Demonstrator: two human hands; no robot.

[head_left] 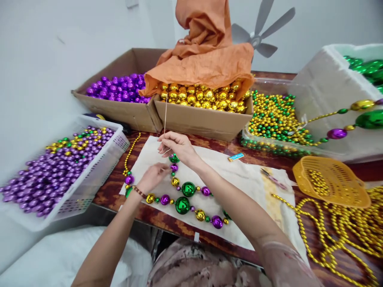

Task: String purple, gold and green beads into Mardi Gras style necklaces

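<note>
A string of green, purple and gold beads (182,205) lies in a loop on the white cloth (239,207). My right hand (176,146) is raised above the cloth, its fingers pinched on a thin pale thread (165,113) that stands up from the fingertips. Just below that hand, a green bead (173,158) marks the upper end of the string. My left hand (153,177), with a beaded bracelet at the wrist, hovers over the cloth left of the purple bead; its fingers point toward the string and are partly blurred.
Boxes of purple balls (116,88) and gold balls (206,96) stand behind the cloth. A basket of purple beads (60,171) is at left. Right are a tub of small beads (272,117), a yellow basket (332,179), gold chains (332,243) and scissors (273,179).
</note>
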